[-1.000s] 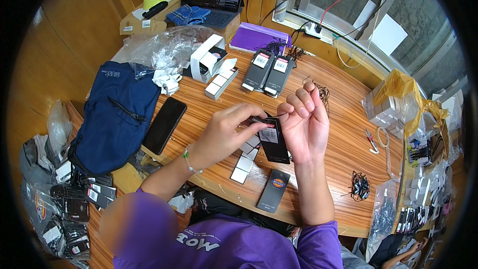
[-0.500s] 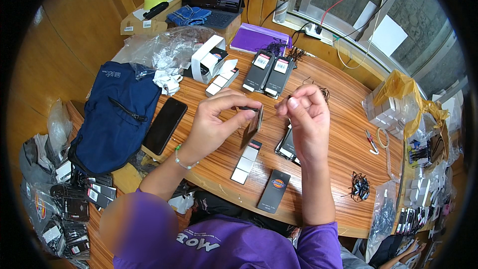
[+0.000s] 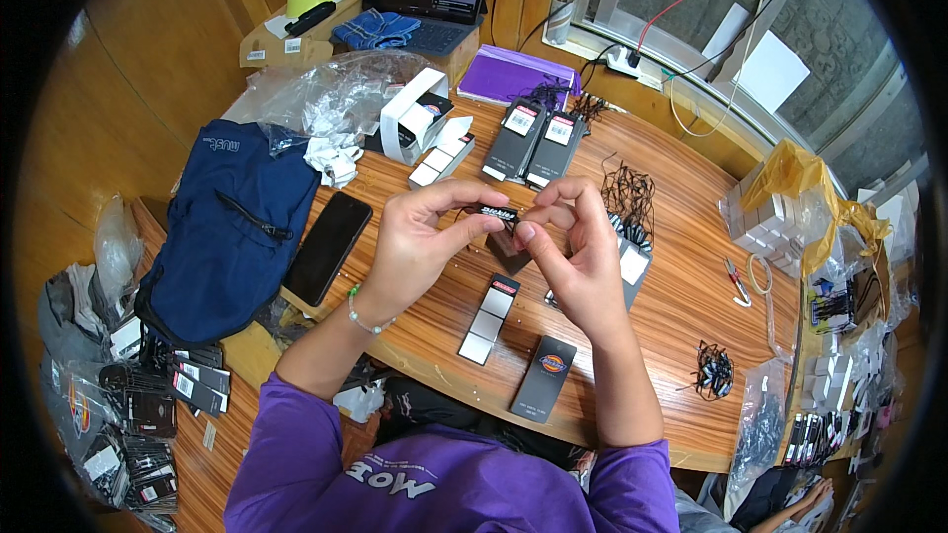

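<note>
My left hand (image 3: 417, 235) pinches a small black tag seal (image 3: 499, 213) with pale lettering between thumb and index finger. From it a dark hang tag (image 3: 508, 257) hangs over the table, seen tilted. At the seal's right end, the thumb and fingertips of my right hand (image 3: 581, 262) are closed on the thin tag string, whose tip they hide. Below the hands lie a tag with white label panels (image 3: 486, 324) and a dark grey tag with an oval emblem (image 3: 544, 378). Partly behind my right hand are more grey tags (image 3: 632, 271) and a bunch of black strings (image 3: 629, 192).
Two stacks of grey tags (image 3: 515, 143) stand at the back, beside a white box (image 3: 400, 118). A black phone (image 3: 331, 247) and blue bag (image 3: 232, 237) lie left. Right are scissors (image 3: 737, 281), a string bundle (image 3: 713, 371) and bagged white boxes (image 3: 770, 227). A laptop (image 3: 425, 0) stands behind.
My right hand has come left and down to the seal, bringing both hands together. The seal has turned so its lettering shows, and the string bunch behind my right hand is uncovered.
</note>
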The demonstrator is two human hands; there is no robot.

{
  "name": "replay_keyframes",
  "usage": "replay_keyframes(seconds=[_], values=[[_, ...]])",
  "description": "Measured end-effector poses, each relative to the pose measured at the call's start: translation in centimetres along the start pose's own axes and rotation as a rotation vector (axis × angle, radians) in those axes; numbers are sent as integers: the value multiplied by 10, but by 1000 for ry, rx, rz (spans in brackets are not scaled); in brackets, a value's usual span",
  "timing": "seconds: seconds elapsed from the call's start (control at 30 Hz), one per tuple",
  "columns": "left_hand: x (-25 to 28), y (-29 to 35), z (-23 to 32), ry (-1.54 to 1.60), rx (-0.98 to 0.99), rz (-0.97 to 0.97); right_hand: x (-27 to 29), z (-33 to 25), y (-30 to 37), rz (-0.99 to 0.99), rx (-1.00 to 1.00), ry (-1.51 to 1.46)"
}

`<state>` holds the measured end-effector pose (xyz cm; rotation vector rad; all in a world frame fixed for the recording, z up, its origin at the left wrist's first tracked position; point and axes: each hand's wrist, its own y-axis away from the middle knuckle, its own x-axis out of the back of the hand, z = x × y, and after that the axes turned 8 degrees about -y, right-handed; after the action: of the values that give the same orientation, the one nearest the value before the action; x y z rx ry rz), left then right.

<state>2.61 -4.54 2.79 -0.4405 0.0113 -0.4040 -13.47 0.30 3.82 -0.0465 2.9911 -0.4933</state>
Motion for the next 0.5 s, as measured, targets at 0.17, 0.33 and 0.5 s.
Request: replay_keyframes(seconds=[0.17, 0.33, 0.5], values=[[0, 0, 0, 40, 13, -2, 4, 6, -1, -15, 70, 19], [2, -1, 2, -15, 50, -58, 6, 2, -1, -53, 20, 62], [8, -6, 10, -103, 188, -221, 13, -7, 1, -165, -79, 201]])
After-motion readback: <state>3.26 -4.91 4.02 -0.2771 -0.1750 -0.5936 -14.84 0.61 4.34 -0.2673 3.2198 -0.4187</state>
